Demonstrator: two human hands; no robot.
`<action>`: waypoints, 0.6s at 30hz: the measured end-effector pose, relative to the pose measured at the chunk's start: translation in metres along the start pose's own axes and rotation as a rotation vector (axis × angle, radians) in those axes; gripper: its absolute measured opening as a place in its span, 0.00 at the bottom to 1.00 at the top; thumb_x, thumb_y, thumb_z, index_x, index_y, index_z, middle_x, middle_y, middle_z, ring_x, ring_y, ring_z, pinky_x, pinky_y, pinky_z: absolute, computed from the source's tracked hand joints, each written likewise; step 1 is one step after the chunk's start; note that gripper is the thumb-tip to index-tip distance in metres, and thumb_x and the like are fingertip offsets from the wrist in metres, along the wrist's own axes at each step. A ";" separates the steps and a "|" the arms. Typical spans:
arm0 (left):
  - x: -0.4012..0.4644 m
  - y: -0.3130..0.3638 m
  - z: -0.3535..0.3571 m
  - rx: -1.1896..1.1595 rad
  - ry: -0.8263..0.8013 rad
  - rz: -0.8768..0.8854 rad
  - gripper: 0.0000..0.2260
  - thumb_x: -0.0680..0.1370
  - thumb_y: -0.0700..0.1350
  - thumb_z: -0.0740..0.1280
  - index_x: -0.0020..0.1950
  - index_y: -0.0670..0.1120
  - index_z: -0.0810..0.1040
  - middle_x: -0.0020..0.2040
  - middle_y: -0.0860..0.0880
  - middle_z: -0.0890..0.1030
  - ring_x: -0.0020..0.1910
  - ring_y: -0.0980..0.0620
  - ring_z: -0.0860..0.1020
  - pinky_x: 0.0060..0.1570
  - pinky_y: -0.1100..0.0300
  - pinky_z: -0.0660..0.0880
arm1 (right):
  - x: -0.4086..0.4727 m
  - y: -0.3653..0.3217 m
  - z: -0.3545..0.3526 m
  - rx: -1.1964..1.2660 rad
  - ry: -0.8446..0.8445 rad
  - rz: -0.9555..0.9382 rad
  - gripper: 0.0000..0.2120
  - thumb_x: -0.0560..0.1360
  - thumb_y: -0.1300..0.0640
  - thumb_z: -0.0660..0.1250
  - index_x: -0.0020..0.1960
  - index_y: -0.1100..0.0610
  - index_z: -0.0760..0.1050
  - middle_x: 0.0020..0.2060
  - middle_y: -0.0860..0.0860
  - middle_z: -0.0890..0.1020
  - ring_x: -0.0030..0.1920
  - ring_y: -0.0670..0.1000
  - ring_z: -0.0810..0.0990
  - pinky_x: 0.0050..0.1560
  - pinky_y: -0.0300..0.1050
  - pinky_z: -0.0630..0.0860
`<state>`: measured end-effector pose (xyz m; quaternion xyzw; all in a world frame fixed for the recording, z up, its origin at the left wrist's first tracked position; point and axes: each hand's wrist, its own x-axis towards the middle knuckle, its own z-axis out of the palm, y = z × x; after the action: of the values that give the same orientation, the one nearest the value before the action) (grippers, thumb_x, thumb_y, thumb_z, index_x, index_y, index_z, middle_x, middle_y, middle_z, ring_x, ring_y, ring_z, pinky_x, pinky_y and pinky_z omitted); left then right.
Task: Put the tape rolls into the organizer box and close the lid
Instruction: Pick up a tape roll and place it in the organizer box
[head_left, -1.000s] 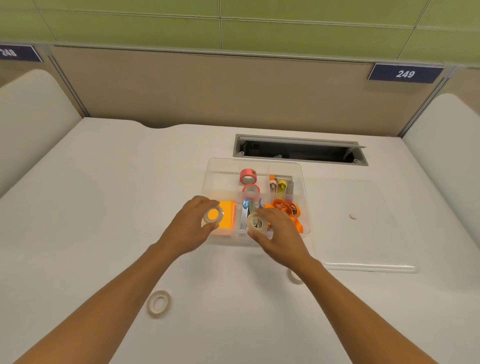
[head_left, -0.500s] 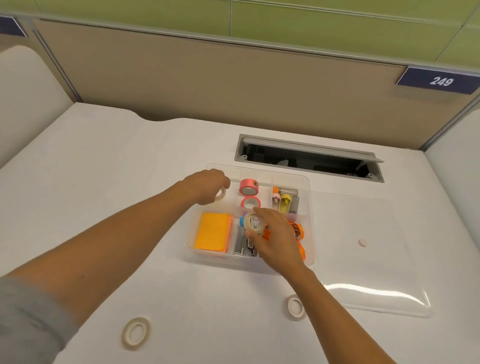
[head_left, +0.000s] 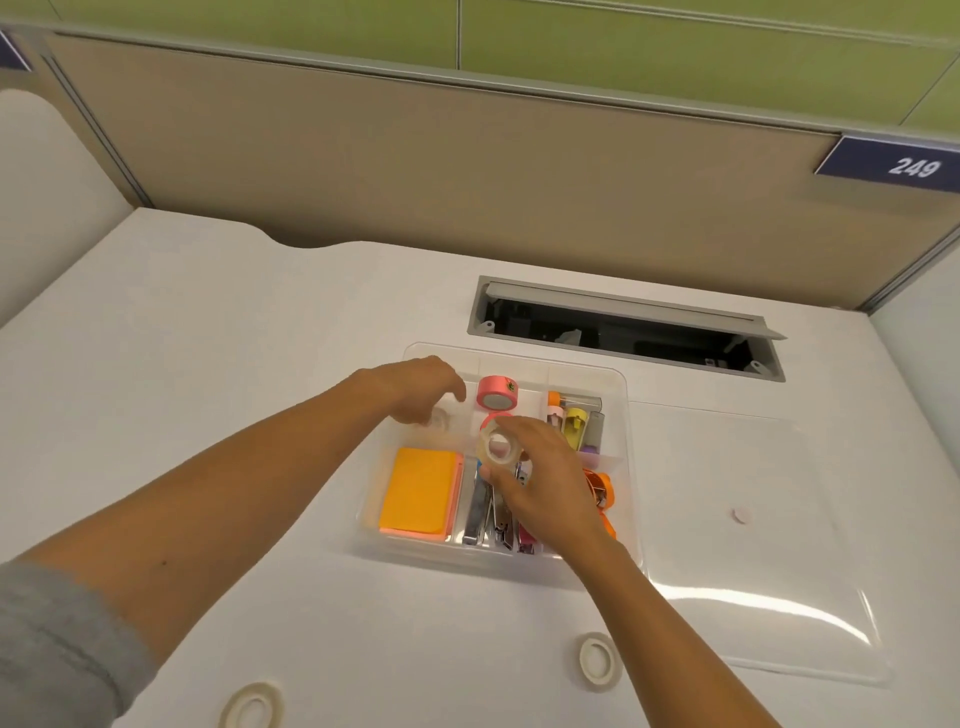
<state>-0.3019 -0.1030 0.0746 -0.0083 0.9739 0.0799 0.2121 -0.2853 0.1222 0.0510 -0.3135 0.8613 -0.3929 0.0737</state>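
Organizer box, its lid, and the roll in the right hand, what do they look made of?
Organizer box: clear, slightly frosted plastic by the look; its contents show through the walls.
Lid: glossy clear plastic, probably; the desk shows through it and a bright glare streak runs across it.
Roll in the right hand: likely glossy transparent tape; the core material is unclear.

Clear plastic, bright metal, matt desk

The organizer box (head_left: 628, 415) and its lid (head_left: 753, 597) are clear glossy plastic, the lid catching glare; the stapler (head_left: 475, 512) looks like shiny metal; the desk (head_left: 208, 364) is smooth matt white; the sleeve (head_left: 47, 644) is grey cloth.
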 end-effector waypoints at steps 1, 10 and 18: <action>-0.003 -0.001 -0.001 -0.069 0.091 -0.017 0.22 0.73 0.36 0.70 0.66 0.49 0.73 0.65 0.47 0.74 0.61 0.47 0.73 0.56 0.60 0.69 | 0.005 -0.001 0.001 0.000 -0.010 -0.002 0.24 0.72 0.50 0.71 0.66 0.45 0.69 0.64 0.45 0.75 0.60 0.42 0.68 0.59 0.39 0.63; -0.053 -0.014 0.020 -0.501 0.626 -0.423 0.16 0.77 0.45 0.67 0.63 0.45 0.75 0.61 0.44 0.76 0.54 0.44 0.78 0.51 0.54 0.74 | 0.079 -0.021 0.016 -0.172 -0.280 -0.115 0.27 0.72 0.61 0.72 0.69 0.52 0.69 0.67 0.51 0.72 0.67 0.53 0.66 0.63 0.44 0.63; -0.070 -0.014 0.041 -0.783 0.484 -0.481 0.15 0.75 0.39 0.67 0.62 0.43 0.76 0.52 0.43 0.83 0.47 0.43 0.81 0.53 0.47 0.78 | 0.124 -0.024 0.046 -0.451 -0.563 -0.279 0.25 0.71 0.66 0.70 0.66 0.53 0.72 0.64 0.53 0.76 0.62 0.56 0.72 0.58 0.48 0.70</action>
<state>-0.2209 -0.1117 0.0645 -0.3288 0.8628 0.3831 -0.0256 -0.3544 0.0073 0.0513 -0.5317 0.8212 -0.0986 0.1822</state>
